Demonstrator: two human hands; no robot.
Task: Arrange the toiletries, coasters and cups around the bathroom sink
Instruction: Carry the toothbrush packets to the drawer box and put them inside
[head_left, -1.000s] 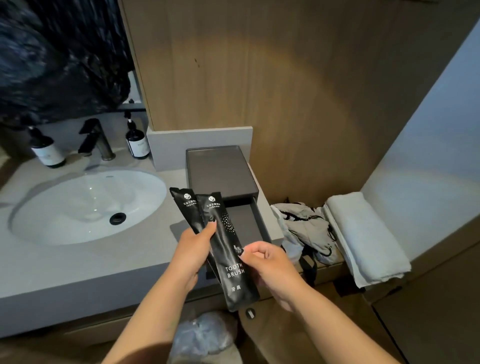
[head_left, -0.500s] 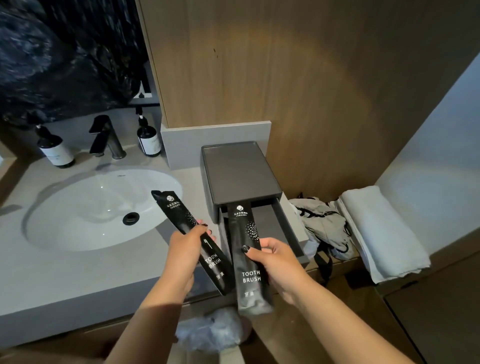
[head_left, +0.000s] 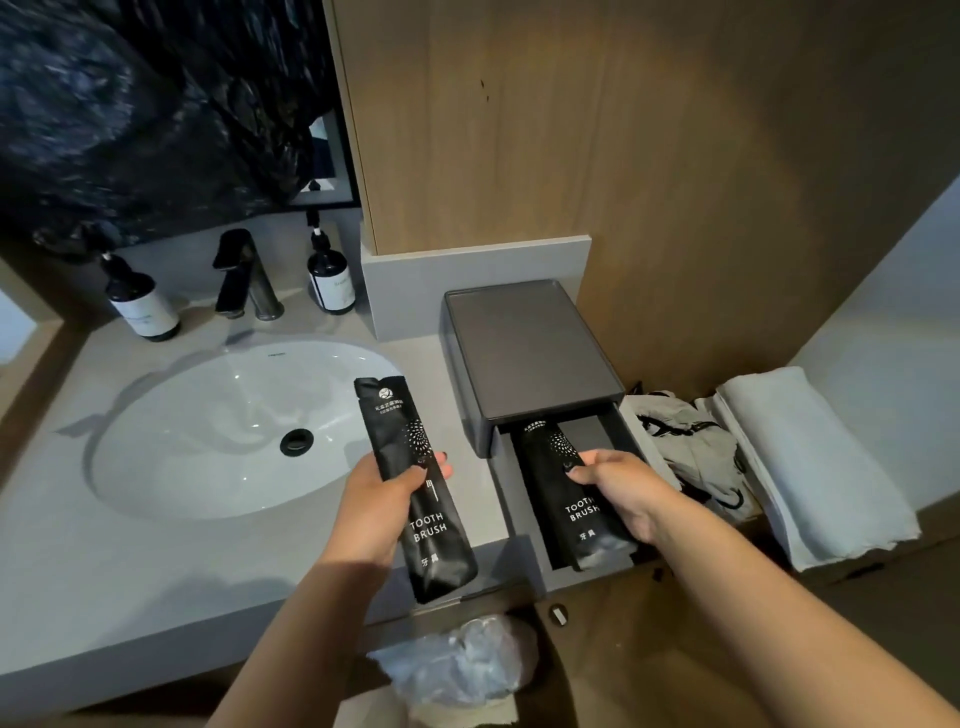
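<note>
— Left to right?
— Two pump bottles (head_left: 140, 306) flanked the faucet (head_left: 244, 275). Left hand (head_left: 387, 491) clasped one toothbrush packet (head_left: 415, 488) beside the sink (head_left: 156, 499); right hand (head_left: 618, 480) pressed another packet (head_left: 566, 483) into the open drawer (head_left: 618, 431).
— Remaining?
— Likely most; no coasters or cups seen.

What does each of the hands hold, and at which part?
The left hand grips one black toothbrush packet around its middle. The right hand grips a second packet at its middle, partly inside the open drawer.
</note>
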